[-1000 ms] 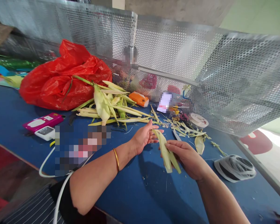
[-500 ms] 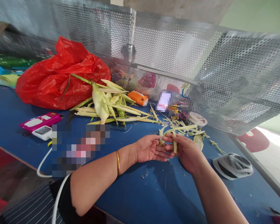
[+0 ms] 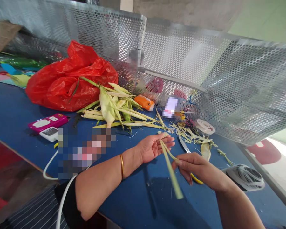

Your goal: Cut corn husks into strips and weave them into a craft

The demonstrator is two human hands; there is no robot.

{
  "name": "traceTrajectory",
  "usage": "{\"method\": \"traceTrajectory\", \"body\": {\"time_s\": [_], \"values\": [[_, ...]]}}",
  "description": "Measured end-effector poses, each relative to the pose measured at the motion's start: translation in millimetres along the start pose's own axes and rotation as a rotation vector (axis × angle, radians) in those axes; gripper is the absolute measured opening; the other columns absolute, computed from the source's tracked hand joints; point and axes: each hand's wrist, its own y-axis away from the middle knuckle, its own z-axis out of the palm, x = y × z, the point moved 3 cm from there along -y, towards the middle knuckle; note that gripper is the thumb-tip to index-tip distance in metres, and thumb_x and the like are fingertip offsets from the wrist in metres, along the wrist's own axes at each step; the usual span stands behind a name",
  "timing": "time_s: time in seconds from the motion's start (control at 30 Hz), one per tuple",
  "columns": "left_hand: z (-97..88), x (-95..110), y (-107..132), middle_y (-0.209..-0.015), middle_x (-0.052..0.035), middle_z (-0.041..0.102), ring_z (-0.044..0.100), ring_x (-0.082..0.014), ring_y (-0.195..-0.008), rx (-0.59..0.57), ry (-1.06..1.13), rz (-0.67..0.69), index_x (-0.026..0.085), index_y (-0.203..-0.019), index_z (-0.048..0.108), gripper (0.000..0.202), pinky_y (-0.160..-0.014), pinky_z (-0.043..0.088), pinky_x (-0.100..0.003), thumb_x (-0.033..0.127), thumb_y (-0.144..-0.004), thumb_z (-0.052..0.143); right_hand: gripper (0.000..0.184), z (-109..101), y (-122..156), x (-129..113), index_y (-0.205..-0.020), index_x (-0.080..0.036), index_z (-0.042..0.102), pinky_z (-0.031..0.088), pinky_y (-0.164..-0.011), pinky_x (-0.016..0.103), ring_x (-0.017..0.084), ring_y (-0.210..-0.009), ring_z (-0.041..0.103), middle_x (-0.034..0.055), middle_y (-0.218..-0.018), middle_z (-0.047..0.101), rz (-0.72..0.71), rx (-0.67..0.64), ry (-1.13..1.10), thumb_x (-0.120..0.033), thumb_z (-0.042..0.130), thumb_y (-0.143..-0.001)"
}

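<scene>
My left hand point(image 3: 150, 149), palm up with a gold bangle at the wrist, pinches the upper end of a pale green corn husk strip point(image 3: 173, 178) between thumb and fingers. One length of the strip hangs down toward me, slightly blurred. A thinner length runs from the same end to my right hand point(image 3: 196, 167), whose thumb and fingertips are closed on it. Under and behind my right hand lie scissors point(image 3: 184, 144) with a yellow handle, partly covered by the hand. Cut husk pieces point(image 3: 188, 135) are scattered beyond both hands.
A heap of corn husks point(image 3: 107, 106) lies by a red plastic bag point(image 3: 69, 84). Behind are an orange tissue pack point(image 3: 145, 102), a lit phone point(image 3: 171, 107) and a tape roll point(image 3: 205, 126). A wrapped spool point(image 3: 245, 178) stands right. A pink device point(image 3: 47, 122) and white cable lie left.
My hands were together around the husk. My right hand has moved right and toward me, drawing a thin length away from my left hand. The scissors now show.
</scene>
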Motion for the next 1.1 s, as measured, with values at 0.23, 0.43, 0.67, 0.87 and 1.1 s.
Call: {"method": "traceTrajectory", "body": {"time_s": [0.23,0.43,0.67,0.87,1.1], "values": [[1.8,1,2,-0.113,-0.0143,0.071,0.071,-0.0188,-0.093,0.018,-0.01,0.057,0.009,-0.1,0.068,0.023,-0.082,0.056,-0.03,0.018,-0.096,0.047,0.03,-19,-14,29,-0.067,-0.022,0.07,0.037,-0.045,0.025,0.013,-0.04,0.051,-0.0025,-0.044,0.055,0.127,0.286,0.199,-0.049,0.064,-0.08],[4.0,5,6,-0.112,-0.0143,0.071,0.072,-0.0179,-0.082,0.103,-0.3,0.122,0.011,-0.098,0.068,0.02,-0.069,0.055,-0.027,0.022,-0.093,0.052,0.04,-37,-5,14,-0.07,-0.022,0.069,0.033,-0.047,0.027,0.014,-0.042,0.045,-0.0042,-0.041,0.047,-0.036,0.491,0.109,-0.062,0.064,-0.075],[5.4,6,9,-0.071,-0.0073,0.07,0.065,-0.0137,-0.057,0.082,-0.464,0.144,0.011,-0.088,0.068,0.021,-0.063,0.05,-0.028,0.028,-0.092,0.055,0.04,-45,-5,22,-0.057,-0.023,0.069,0.031,-0.047,0.027,0.014,-0.041,0.044,-0.002,-0.039,0.049,0.126,0.474,0.271,-0.058,0.065,-0.075],[7.1,-3,8,-0.074,-0.007,0.07,0.062,-0.0118,-0.058,-0.064,-0.275,-0.009,0.01,-0.093,0.071,0.024,-0.063,0.05,-0.025,0.028,-0.093,0.054,0.042,-27,-20,19,-0.069,-0.02,0.075,0.05,-0.075,0.034,0.026,-0.083,0.066,0.0077,-0.078,0.074,-0.026,0.605,-0.121,-0.062,0.068,-0.074],[9.5,-16,9,-0.076,-0.0085,0.072,0.065,-0.0133,-0.059,-0.155,-0.384,-0.097,0.01,-0.096,0.071,0.037,-0.06,0.049,-0.024,0.043,-0.092,0.054,0.034,9,-32,14,-0.069,-0.017,0.067,0.045,-0.046,0.023,0.013,-0.049,0.057,-0.0003,-0.054,0.061,-0.087,0.489,-0.638,-0.048,0.08,-0.069]]}}
